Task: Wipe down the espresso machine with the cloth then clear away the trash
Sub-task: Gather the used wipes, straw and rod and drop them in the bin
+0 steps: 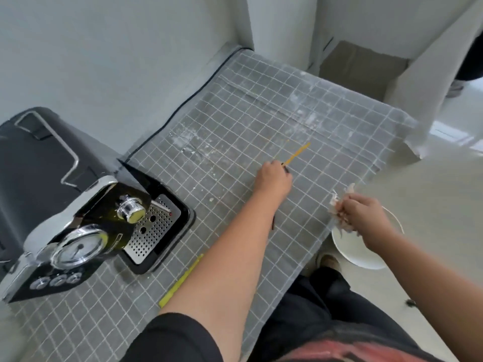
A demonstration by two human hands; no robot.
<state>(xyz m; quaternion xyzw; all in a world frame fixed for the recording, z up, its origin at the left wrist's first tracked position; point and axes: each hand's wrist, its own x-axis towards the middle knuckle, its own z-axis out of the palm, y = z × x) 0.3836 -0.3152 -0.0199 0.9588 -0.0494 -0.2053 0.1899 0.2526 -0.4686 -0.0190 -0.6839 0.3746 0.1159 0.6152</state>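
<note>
The black and chrome espresso machine (78, 205) stands at the left of the grey checked table cover (235, 121). My left hand (273, 178) reaches over the middle of the table and pinches the near end of a thin yellow stick (298, 152) that lies on the cover. My right hand (363, 218) grips a crumpled, pale wad of trash (339, 202) at the table's right edge, above a white bin (360, 252) on the floor. I see no cloth.
White powdery smears (303, 118) mark the cover toward the back. A yellow strip (183, 278) lies near the front edge beside my left forearm. A white wall runs behind the table. A cardboard box (360, 66) sits on the floor at the far right.
</note>
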